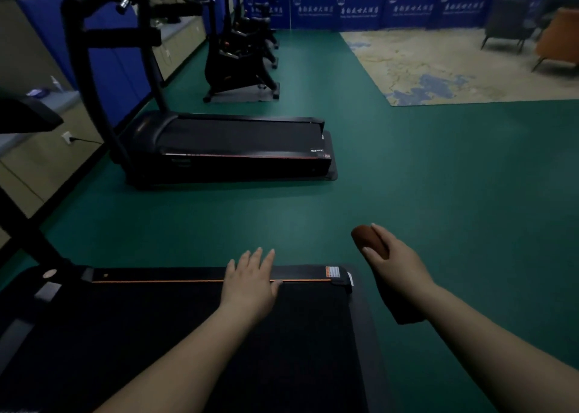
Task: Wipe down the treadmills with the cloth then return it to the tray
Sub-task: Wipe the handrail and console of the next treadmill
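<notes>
head view: dim gym room, green floor, seen from above a near treadmill.
left hand: flat, fingers straight and slightly spread, resting on the far side rail of the near treadmill, over its orange stripe; it holds nothing.
right hand: curled round a brown cloth, held above the floor just beyond the treadmill's back corner; a dark end of the cloth hangs under the wrist.
second treadmill: well apart across the floor, on a dark mat, its upright frame rising at the left.
exercise bikes: lined up behind it along the left wall.
rug: pale with blue patches, far right, with armchairs at its edge.
back wall: blue panels with white print too blurred to read.
cut off: near treadmill's console, left of frame.
hard to make out: small items on the left ledge.
</notes>
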Available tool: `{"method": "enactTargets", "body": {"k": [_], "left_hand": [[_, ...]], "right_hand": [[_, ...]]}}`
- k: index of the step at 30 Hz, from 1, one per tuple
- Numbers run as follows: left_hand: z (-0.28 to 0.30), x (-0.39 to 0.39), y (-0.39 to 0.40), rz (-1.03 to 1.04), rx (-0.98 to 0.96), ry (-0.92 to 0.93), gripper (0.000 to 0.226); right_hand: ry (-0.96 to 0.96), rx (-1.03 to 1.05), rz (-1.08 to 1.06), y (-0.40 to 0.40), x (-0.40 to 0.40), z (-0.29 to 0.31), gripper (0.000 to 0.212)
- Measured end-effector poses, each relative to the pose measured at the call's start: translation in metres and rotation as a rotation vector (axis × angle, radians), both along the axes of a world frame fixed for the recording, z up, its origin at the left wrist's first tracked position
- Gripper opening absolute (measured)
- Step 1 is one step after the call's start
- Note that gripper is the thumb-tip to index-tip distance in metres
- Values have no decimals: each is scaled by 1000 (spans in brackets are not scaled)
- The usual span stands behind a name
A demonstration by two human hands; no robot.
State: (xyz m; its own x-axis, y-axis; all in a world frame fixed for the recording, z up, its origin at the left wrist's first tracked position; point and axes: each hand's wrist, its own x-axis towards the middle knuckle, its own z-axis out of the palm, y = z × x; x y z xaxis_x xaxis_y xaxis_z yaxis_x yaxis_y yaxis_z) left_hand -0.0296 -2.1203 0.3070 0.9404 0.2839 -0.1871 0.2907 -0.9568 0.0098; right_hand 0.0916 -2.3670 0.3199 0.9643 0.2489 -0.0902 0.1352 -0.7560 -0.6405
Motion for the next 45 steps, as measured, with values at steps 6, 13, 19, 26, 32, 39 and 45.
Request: {"method": "enactTargets", "body": {"k": [6, 13, 19, 26, 32, 39, 45], "left_hand": [[-1, 47, -6, -63, 12, -15, 66], [0, 130, -42, -122, 19, -30, 66], [-15, 224, -92, -88, 24, -13, 66], [-17, 353, -159, 47, 6, 24, 65], [-9, 447, -199, 87, 1, 10, 64], [-5, 525, -201, 82, 34, 10, 63], [-19, 595, -176, 124, 32, 39, 64]], "right_hand": [[-14, 23, -50, -14, 35, -3, 57], [-3, 16, -74, -51, 109, -11, 57], [18, -15, -24, -93, 214, -26, 58], [35, -62, 75, -153, 368, -8, 56], [-3, -64, 128, -193, 472, 9, 57], [2, 9, 164, -198, 544, 0, 58], [-6, 16, 192, -166, 621, -9, 57]]}}
